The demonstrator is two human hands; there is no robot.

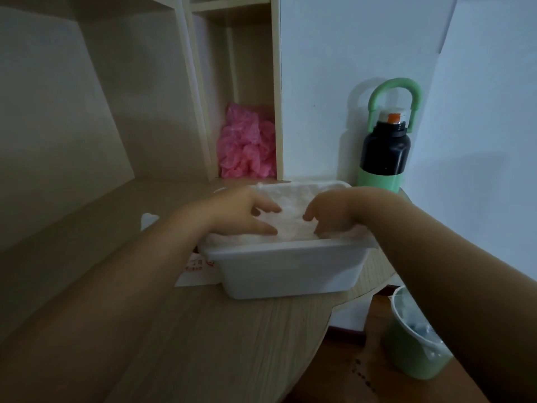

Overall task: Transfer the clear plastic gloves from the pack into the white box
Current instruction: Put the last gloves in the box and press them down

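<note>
I log left hand (247, 212) and right hand (331, 216), fingers spread, pressing crumpled clear plastic gloves (290, 226); likely tamping them into rectangular white plastic box (290, 271).

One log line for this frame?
stage: packing | left hand: spread on gloves | right hand: on gloves, grip unclear | gloves: heaped in white box

I see a plain white wall (348, 53) on the right, in dim light. A cream shelf unit (200, 97) with open compartments stands on the light wooden desk (203, 344), whose edge is rounded. Below shows a reddish-brown floor (347, 349).
</note>
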